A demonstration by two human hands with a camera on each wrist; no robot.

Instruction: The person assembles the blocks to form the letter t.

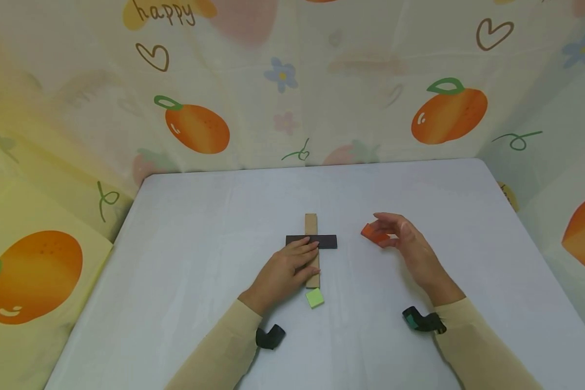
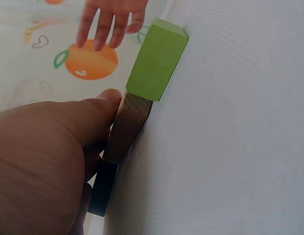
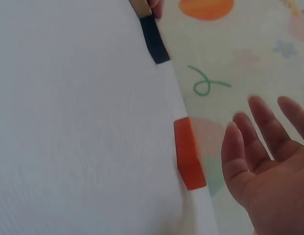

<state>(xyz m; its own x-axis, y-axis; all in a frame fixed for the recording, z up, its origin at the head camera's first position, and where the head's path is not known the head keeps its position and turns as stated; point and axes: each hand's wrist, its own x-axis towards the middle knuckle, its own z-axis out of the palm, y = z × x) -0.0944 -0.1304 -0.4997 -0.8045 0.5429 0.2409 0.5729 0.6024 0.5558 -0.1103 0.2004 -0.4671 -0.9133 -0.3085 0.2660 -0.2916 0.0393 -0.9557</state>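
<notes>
My left hand [image 1: 284, 272] rests on a cross of blocks, its fingers over the black bar [image 1: 327, 241] and its thumb on the tan wooden piece [image 1: 311, 222], which shows above and below that bar. In the left wrist view the thumb lies along the wood's upper face. A small light-green block [image 1: 314, 298] stands at the near end of the wood. To the right, my right hand [image 1: 413, 248] hovers beside an orange block [image 1: 372, 234]. The right wrist view shows its fingers [image 3: 233, 147] loosely spread, apart from the orange block [image 3: 187, 147].
A white table [image 1: 200, 227] lies under everything. Behind it and at its sides hangs a patterned cloth [image 1: 253, 124] with oranges, flowers and hearts. Dark straps with small attachments [image 1: 271, 337] sit on both sleeved wrists.
</notes>
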